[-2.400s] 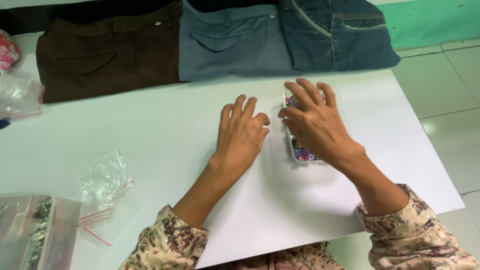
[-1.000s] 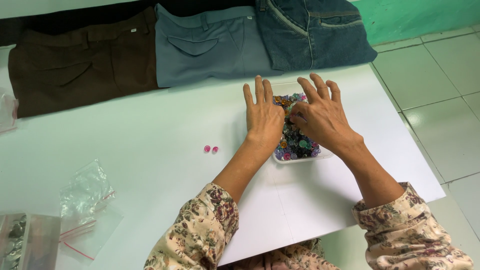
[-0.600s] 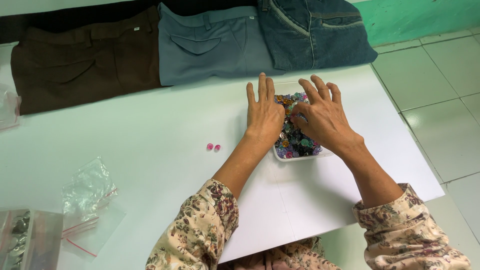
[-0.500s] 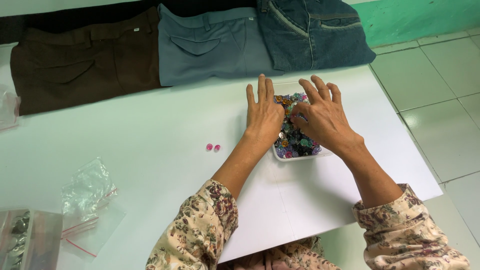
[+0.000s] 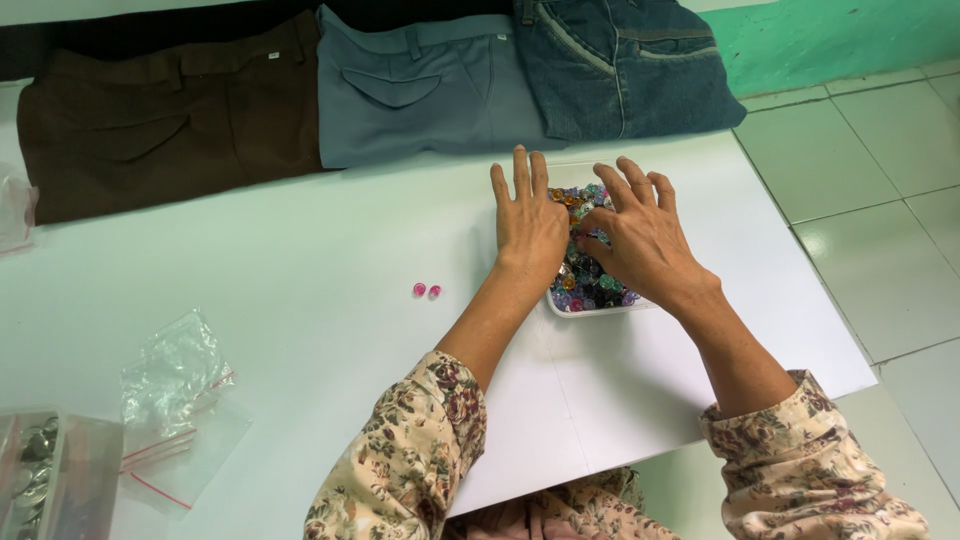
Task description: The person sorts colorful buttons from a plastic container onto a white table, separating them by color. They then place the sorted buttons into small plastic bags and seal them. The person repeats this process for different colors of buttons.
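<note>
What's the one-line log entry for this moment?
left hand: flat beside tray | right hand: fingers in beads | tray: on table | two pink beads: loose, left

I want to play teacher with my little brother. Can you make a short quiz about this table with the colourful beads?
1. True or false: both hands are over the white tray of colourful beads.
2. How many small pink beads lie by themselves on the white table? A) two B) five C) none
3. What lies along the far edge of the table?

Key
1. True: the left hand and right hand both rest over the tray.
2. A, two, left of the tray.
3. Three pairs of trousers side by side: brown trousers, grey-blue trousers and blue jeans.
</note>
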